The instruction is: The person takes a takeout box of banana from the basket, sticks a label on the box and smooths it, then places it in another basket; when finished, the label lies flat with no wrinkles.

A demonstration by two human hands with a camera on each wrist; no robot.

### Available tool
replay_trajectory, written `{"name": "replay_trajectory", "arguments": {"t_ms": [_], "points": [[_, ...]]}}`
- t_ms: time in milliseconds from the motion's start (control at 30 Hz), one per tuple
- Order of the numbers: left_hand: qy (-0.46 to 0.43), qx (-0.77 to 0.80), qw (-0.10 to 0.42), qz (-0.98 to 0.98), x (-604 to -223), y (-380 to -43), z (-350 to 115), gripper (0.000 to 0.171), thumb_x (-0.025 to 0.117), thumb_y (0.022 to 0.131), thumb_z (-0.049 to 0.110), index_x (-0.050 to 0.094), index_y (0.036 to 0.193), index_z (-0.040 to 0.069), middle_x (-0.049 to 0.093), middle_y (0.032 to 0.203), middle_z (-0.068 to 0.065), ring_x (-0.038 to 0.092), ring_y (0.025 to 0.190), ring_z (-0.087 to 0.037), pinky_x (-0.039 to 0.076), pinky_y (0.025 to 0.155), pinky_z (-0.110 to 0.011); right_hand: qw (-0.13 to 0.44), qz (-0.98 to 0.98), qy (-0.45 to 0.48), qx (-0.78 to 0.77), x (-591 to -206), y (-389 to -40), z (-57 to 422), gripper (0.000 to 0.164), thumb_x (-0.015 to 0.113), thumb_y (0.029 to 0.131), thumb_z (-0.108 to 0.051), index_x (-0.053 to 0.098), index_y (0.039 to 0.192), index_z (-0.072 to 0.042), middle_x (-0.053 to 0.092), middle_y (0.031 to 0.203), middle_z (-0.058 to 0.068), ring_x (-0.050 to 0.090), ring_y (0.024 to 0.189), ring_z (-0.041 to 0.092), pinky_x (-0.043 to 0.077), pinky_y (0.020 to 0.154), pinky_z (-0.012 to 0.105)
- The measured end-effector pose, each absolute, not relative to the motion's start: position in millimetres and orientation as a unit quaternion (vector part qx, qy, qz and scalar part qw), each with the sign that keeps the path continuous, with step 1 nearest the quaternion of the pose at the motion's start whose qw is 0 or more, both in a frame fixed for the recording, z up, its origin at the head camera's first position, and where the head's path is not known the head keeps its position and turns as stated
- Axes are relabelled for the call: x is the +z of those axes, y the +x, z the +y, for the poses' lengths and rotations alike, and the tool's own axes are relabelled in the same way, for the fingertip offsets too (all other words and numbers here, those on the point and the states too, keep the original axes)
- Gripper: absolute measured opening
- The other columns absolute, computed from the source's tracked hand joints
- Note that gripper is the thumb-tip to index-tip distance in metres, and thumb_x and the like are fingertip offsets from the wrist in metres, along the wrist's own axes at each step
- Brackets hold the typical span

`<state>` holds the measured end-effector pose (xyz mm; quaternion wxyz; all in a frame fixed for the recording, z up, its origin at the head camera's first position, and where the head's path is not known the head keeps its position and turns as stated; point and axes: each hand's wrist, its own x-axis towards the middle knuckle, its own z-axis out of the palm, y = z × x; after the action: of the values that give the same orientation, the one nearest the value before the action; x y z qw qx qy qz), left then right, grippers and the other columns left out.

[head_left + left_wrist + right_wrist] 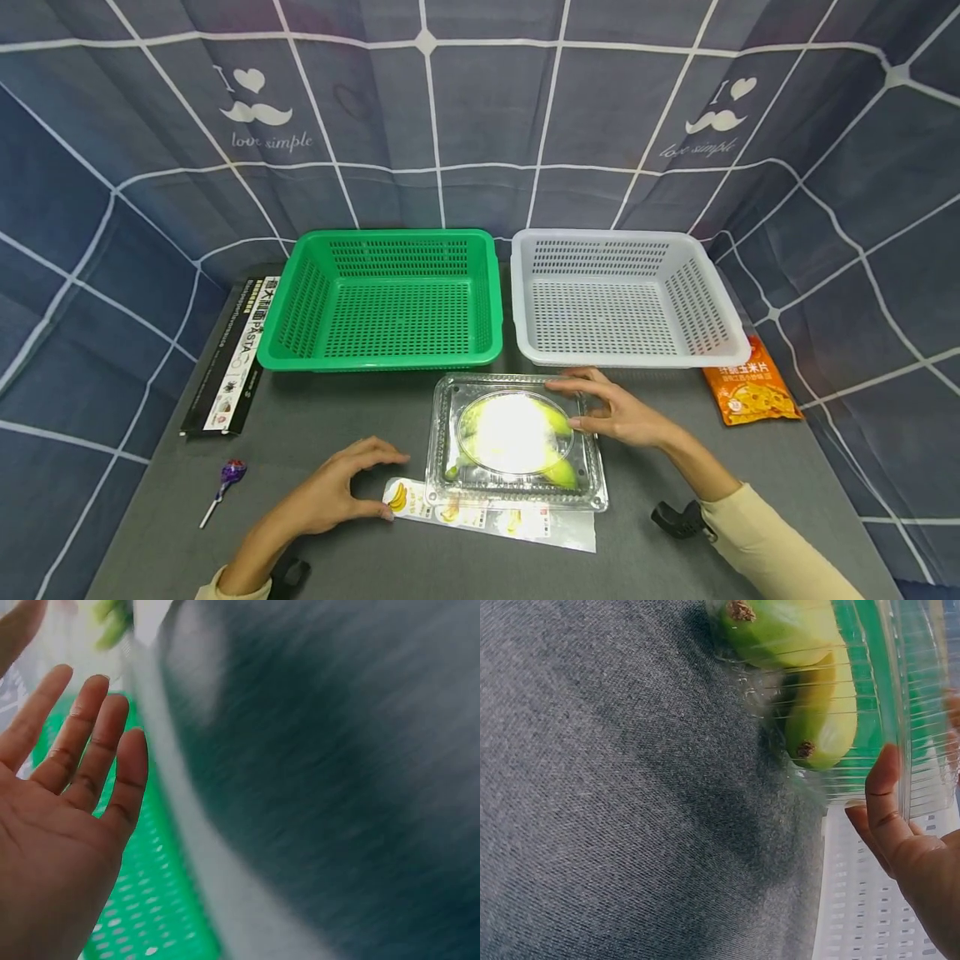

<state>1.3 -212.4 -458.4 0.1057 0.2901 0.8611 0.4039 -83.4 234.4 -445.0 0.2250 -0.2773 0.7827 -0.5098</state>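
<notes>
A clear plastic clamshell box [441,433] holds green-yellow fruit that look like bananas [821,712]; glare whitens the middle of its lid. My right hand [611,412] grips the box's upper right corner, thumb at the side and fingers over the lid's far edge. Under the box's near edge lies a pale strip [573,533] printed with bananas. My left hand [333,487] is left of the box, fingers spread and nothing held, its thumb tip at the strip's left end. The left wrist view shows that open palm [60,847].
Behind the box stand a green basket [378,364] and a white basket [630,360]. At the left lie a black pasta box [232,358] and a purple-wrapped lollipop [232,472]. An orange snack bag [757,387] lies at the right. A checked curtain [487,108] encloses the table.
</notes>
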Motion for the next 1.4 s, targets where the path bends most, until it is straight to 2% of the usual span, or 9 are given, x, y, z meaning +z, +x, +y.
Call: {"name": "replay_trajectory", "arguments": {"t_ms": [167, 433, 500, 600, 733, 867, 1067, 1300, 1400], "points": [[0.308, 0.398, 0.143, 0.852, -472.5, 7.9, -207.0, 0.061, 0.082, 0.074, 0.035, 0.061, 0.131, 0.023, 0.058, 0.123, 0.009, 0.053, 0.113, -0.012, 0.046, 0.093, -0.037, 0.213, 0.785, -0.274, -0.514, -445.6, -81.7, 234.6, 0.053, 0.067, 0.093, -0.013, 0.051, 0.143, -0.017, 0.024, 0.153, 0.021, 0.040, 0.129, 0.042, 0.055, 0.086, 0.033], [0.350, 0.359, 0.107, 0.859, -481.1, 12.4, -202.2, 0.057, 0.083, 0.075, 0.025, 0.062, 0.126, 0.036, 0.056, 0.113, 0.013, 0.044, 0.103, -0.005, 0.033, 0.083, -0.034, 0.184, 0.799, -0.273, -0.503, -446.2, -76.6, 235.5, 0.051, 0.066, 0.094, -0.014, 0.052, 0.142, -0.018, 0.024, 0.153, 0.018, 0.057, 0.108, 0.022, 0.057, 0.079, 0.034], [0.349, 0.361, 0.121, 0.856, -481.1, 12.2, -202.1, 0.053, 0.081, 0.077, 0.024, 0.062, 0.125, 0.036, 0.057, 0.109, 0.015, 0.045, 0.100, -0.004, 0.032, 0.081, -0.032, 0.175, 0.803, -0.279, -0.497, -446.6, -74.0, 237.1, 0.052, 0.067, 0.093, -0.014, 0.052, 0.142, -0.017, 0.023, 0.154, 0.019, 0.052, 0.117, 0.019, 0.056, 0.084, 0.033], [0.346, 0.401, 0.167, 0.832, -479.3, 12.0, -203.9, 0.046, 0.076, 0.083, 0.022, 0.063, 0.126, 0.031, 0.060, 0.101, 0.013, 0.047, 0.089, -0.002, 0.037, 0.076, -0.026, 0.165, 0.805, -0.293, -0.489, -447.4, -69.6, 240.3, 0.055, 0.069, 0.091, -0.013, 0.051, 0.143, -0.015, 0.020, 0.157, 0.020, 0.043, 0.129, 0.026, 0.053, 0.090, 0.034], [0.365, 0.469, 0.211, 0.776, -470.7, 11.8, -209.4, 0.040, 0.068, 0.091, 0.017, 0.062, 0.130, 0.020, 0.062, 0.098, 0.005, 0.049, 0.080, -0.001, 0.046, 0.069, -0.023, 0.155, 0.807, -0.312, -0.477, -448.1, -63.4, 244.7, 0.060, 0.072, 0.088, -0.012, 0.050, 0.144, -0.015, 0.014, 0.160, 0.018, 0.032, 0.138, 0.041, 0.047, 0.098, 0.048], [0.419, 0.490, 0.205, 0.737, -453.9, 9.8, -214.0, 0.037, 0.063, 0.094, 0.008, 0.061, 0.130, 0.013, 0.066, 0.108, -0.002, 0.060, 0.093, -0.007, 0.050, 0.077, -0.026, 0.147, 0.810, -0.318, -0.471, -447.6, -57.8, 246.9, 0.062, 0.074, 0.087, -0.013, 0.050, 0.144, -0.017, 0.012, 0.160, 0.021, 0.027, 0.141, 0.045, 0.040, 0.099, 0.063], [0.435, 0.494, 0.233, 0.716, -427.2, 5.5, -221.4, 0.029, 0.059, 0.096, 0.003, 0.065, 0.123, 0.013, 0.067, 0.118, -0.003, 0.064, 0.108, -0.015, 0.052, 0.088, -0.028, 0.135, 0.819, -0.314, -0.461, -447.3, -54.0, 245.9, 0.060, 0.074, 0.087, -0.016, 0.052, 0.142, -0.020, 0.016, 0.160, 0.020, 0.028, 0.141, 0.042, 0.038, 0.100, 0.066], [0.491, 0.463, 0.213, 0.707, -398.5, -9.3, -214.3, 0.040, 0.057, 0.091, -0.009, 0.065, 0.125, 0.011, 0.068, 0.120, -0.003, 0.062, 0.110, -0.014, 0.051, 0.090, -0.029, 0.096, 0.830, -0.326, -0.442, -444.3, -49.9, 244.8, 0.058, 0.077, 0.084, -0.018, 0.056, 0.139, -0.019, 0.022, 0.159, 0.019, 0.018, 0.145, 0.045, 0.022, 0.099, 0.080], [0.524, 0.469, 0.216, 0.677, -377.5, -19.4, -206.3, 0.049, 0.057, 0.085, -0.016, 0.065, 0.125, 0.011, 0.068, 0.120, -0.003, 0.061, 0.109, -0.015, 0.050, 0.091, -0.030, 0.089, 0.834, -0.334, -0.431, -441.1, -46.9, 244.5, 0.059, 0.078, 0.084, -0.019, 0.056, 0.139, -0.019, 0.019, 0.161, 0.017, 0.015, 0.147, 0.043, 0.021, 0.099, 0.080]]}}
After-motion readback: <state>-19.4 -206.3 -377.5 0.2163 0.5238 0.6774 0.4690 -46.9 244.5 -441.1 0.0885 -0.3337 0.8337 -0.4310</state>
